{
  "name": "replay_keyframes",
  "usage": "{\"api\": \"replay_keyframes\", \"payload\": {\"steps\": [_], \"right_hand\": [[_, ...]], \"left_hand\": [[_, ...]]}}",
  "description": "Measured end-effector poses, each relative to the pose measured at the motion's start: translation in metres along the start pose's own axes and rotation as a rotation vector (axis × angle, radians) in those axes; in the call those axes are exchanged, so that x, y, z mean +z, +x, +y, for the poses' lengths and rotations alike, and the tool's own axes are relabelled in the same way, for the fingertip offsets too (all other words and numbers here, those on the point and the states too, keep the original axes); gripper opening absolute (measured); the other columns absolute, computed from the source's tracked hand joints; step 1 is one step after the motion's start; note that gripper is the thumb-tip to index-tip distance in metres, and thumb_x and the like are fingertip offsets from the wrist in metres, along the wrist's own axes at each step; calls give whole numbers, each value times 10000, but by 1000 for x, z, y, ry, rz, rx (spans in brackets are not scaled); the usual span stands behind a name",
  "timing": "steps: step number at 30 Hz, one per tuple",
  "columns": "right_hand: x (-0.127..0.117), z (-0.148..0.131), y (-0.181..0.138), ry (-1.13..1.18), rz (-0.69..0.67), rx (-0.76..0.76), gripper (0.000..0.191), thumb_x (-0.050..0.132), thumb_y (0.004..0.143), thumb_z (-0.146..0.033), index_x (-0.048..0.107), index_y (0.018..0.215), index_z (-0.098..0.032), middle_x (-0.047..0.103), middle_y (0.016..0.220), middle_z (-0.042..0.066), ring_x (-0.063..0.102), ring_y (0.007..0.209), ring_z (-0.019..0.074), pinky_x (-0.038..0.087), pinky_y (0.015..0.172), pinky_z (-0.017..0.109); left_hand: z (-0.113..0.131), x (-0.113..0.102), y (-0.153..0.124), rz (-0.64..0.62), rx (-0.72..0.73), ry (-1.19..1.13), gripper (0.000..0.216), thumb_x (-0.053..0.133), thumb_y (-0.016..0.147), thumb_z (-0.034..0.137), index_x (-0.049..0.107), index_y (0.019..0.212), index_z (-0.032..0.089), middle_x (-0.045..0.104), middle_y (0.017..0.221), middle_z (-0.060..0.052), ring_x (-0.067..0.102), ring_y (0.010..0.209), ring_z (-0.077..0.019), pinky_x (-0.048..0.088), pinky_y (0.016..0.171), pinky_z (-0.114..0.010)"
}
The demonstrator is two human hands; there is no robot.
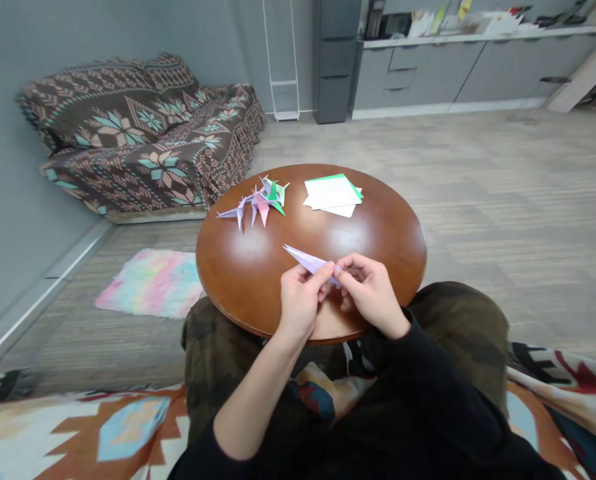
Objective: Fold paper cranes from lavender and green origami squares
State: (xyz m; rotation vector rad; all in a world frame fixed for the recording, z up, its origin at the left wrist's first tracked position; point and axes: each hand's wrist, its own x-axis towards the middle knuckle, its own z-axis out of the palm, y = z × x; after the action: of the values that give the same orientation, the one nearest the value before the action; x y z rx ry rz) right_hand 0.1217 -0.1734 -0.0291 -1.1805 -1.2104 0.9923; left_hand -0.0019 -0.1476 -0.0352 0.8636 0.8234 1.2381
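Observation:
Between my two hands is a folded piece of lilac origami paper, narrow and pointed, its slim tip aimed to the far left. My left hand pinches it near the middle, thumb on top. At its near right end, the fingers of my right hand are closed on it, and the thumbs almost meet. Both hands are just above the near part of a round brown table. The end of the paper under my right fingers is mostly hidden.
Several folded paper cranes in lilac, pink and green cluster at the table's far left. A loose stack of white and green paper sheets lies at the far right. Beyond stand a covered sofa and a fluffy pastel rug.

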Motion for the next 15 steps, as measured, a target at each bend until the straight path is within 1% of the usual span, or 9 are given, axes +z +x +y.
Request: {"api": "replay_keyframes", "payload": {"steps": [3, 6, 8, 10, 12, 14, 15], "right_hand": [[1, 1, 1, -8, 18, -10, 146, 701, 819, -283, 624, 739, -188, 625, 608, -24, 528, 501, 107, 417, 499, 243], [1, 2, 2, -24, 9, 77, 73, 665, 764, -211, 621, 710, -186, 600, 551, -34, 524, 456, 110, 400, 464, 239], [-1, 3, 2, -39, -8, 131, 39, 635, 746, -188, 625, 710, -181, 598, 538, -34, 535, 437, 114, 399, 444, 235], [-4, 4, 2, -63, -39, 159, 29, 623, 744, -174, 629, 716, -174, 600, 536, -33, 547, 436, 113, 408, 442, 228], [-8, 6, 2, -81, -68, 173, 43, 633, 744, -162, 620, 705, -169, 601, 539, -33, 554, 440, 102, 423, 449, 216], [-11, 6, 3, -40, -72, 179, 69, 655, 780, -199, 617, 733, -167, 615, 567, -26, 576, 455, 102, 453, 455, 214], [-11, 6, 3, 10, -66, 172, 95, 669, 810, -246, 624, 786, -166, 642, 618, -15, 603, 482, 110, 480, 462, 220]], "left_hand": [[2, 2, 0, 60, -27, -56, 282, 854, 678, 275, 624, 633, 118, 498, 510, 47, 345, 428, -23, 202, 393, -181], [4, 1, 3, 119, -23, -134, 287, 869, 633, 255, 619, 647, 115, 522, 559, 43, 342, 443, -12, 184, 383, -167], [8, -1, 6, 136, -39, -177, 301, 882, 606, 239, 614, 657, 110, 528, 585, 44, 341, 449, -5, 179, 376, -155], [14, -6, 9, 146, -60, -217, 319, 892, 590, 222, 603, 661, 108, 523, 601, 51, 328, 445, 5, 175, 368, -144], [21, -10, 12, 171, -52, -256, 336, 900, 581, 205, 589, 663, 108, 518, 616, 59, 307, 436, 16, 171, 361, -133], [26, -15, 14, 182, -35, -262, 345, 909, 575, 197, 588, 663, 107, 516, 620, 64, 288, 427, 24, 166, 358, -127], [27, -17, 15, 165, -41, -245, 336, 912, 576, 197, 606, 677, 101, 534, 633, 57, 288, 426, 26, 165, 356, -128]]}}
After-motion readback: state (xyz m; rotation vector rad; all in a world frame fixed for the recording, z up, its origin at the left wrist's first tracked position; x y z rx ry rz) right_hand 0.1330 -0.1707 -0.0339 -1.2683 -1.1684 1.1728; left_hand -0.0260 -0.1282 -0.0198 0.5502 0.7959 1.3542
